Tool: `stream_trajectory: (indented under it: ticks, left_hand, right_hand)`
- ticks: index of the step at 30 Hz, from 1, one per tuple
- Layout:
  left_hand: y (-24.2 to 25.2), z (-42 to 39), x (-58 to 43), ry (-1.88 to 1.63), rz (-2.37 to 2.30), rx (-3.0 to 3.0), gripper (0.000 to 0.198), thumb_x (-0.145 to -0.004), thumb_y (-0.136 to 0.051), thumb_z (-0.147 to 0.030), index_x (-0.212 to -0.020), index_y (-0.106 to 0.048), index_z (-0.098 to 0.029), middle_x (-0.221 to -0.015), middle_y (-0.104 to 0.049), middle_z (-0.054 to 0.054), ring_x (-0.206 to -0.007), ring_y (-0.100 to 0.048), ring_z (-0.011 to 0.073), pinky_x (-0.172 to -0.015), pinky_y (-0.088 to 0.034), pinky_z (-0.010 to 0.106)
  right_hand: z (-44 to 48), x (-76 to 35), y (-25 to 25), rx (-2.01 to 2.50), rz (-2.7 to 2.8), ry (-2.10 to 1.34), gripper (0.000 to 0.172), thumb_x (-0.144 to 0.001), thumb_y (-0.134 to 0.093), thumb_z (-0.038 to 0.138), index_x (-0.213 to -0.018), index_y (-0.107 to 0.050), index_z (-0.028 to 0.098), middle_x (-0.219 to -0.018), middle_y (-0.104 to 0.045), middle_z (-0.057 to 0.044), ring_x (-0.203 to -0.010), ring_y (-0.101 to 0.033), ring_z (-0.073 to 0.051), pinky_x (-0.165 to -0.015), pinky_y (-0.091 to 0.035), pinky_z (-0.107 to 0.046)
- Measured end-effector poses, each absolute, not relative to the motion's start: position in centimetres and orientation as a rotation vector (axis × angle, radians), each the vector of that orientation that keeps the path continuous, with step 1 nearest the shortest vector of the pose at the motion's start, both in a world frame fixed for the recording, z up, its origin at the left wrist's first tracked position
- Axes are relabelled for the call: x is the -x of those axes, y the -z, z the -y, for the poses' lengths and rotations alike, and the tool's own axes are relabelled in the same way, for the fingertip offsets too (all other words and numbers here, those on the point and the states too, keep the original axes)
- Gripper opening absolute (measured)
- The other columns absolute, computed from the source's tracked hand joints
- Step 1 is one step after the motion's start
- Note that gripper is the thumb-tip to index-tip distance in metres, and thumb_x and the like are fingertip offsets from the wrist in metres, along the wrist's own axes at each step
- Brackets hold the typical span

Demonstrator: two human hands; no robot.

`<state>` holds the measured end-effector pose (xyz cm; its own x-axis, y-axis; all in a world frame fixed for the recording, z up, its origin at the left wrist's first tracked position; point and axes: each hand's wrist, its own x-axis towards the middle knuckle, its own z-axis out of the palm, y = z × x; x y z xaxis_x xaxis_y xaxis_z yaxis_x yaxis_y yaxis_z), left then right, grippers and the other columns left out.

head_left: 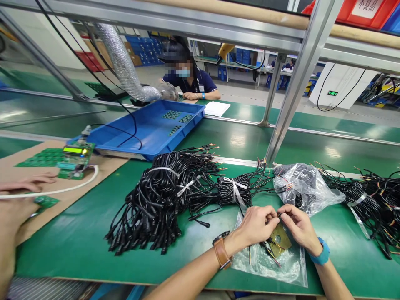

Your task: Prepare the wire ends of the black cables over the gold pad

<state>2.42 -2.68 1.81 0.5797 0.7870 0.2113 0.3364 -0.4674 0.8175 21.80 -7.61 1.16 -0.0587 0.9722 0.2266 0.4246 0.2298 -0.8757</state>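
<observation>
Over a clear plastic bag (250, 263), my left hand (256, 225) and my right hand (297, 228) meet with fingertips pinched on a small black part (279, 215), mostly covered by the fingers. Thin coloured wires (271, 252) with a black sheath come out below my left hand; whether they join the part, I cannot tell. Beneath the hands lies a yellowish flat plate (283, 239) with a round hole. Just behind them is a tied coil of black cable (229, 192). A second clear bag (300, 179) with black pieces inside sits behind my right hand.
Bundled black cables (156, 196) with connectors lie left, more cables (368, 193) right. A blue tray (125, 135) holds green circuit boards. At far left, another person's hands (18, 204) are near a test board with a lit display (75, 151). A masked person (193, 85) sits opposite.
</observation>
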Motion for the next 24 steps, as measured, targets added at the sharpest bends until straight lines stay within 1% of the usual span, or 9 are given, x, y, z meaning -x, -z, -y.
stream_trajectory:
  ticks: [7, 15, 20, 24]
  left_hand:
    - [-1.85, 2.59, -2.43, -0.732, -0.922, -2.02, 0.008, -0.083, -0.063, -0.022, -0.076, -0.065, -0.02, -0.065, -0.067, -0.003, -0.057, -0.057, 0.0105, -0.057, -0.037, 0.02]
    - [-1.75, 2.53, -2.38, -0.729, -0.924, -2.028, 0.009, -0.081, -0.062, -0.021, -0.073, -0.063, -0.019, -0.064, -0.065, -0.004, -0.057, -0.055, 0.0104, -0.057, -0.036, 0.02]
    - [-1.77, 2.49, -2.3, -0.719, -0.923, -2.049, 0.009, -0.081, -0.061, -0.02, -0.071, -0.062, -0.019, -0.06, -0.061, -0.005, -0.054, -0.051, 0.0096, -0.054, -0.033, 0.02]
    - [-1.58, 2.44, -2.36, -0.732, -0.92, -2.078, 0.009, -0.08, -0.061, -0.018, -0.071, -0.061, -0.019, -0.059, -0.058, -0.005, -0.053, -0.049, 0.009, -0.054, -0.03, 0.021]
  right_hand:
    - [7.71, -21.97, -1.1, 1.303, 1.662, -0.806, 0.023, -0.099, -0.058, 0.039, -0.102, -0.07, 0.021, -0.095, -0.071, -0.007, -0.084, -0.068, -0.019, -0.075, -0.056, -0.027]
    - [7.62, -21.91, -1.52, 1.222, 1.75, -0.752, 0.017, -0.1, -0.057, 0.032, -0.1, -0.069, 0.021, -0.095, -0.07, -0.007, -0.088, -0.067, -0.02, -0.078, -0.054, -0.028]
    - [7.64, -21.91, -1.59, 1.233, 1.778, -0.734, 0.017, -0.1, -0.056, 0.032, -0.099, -0.069, 0.021, -0.091, -0.07, -0.006, -0.082, -0.067, -0.019, -0.075, -0.053, -0.028]
    - [7.56, -21.7, -1.6, 1.255, 1.814, -0.664, 0.016, -0.1, -0.056, 0.03, -0.098, -0.069, 0.021, -0.09, -0.071, -0.006, -0.083, -0.068, -0.019, -0.077, -0.053, -0.028]
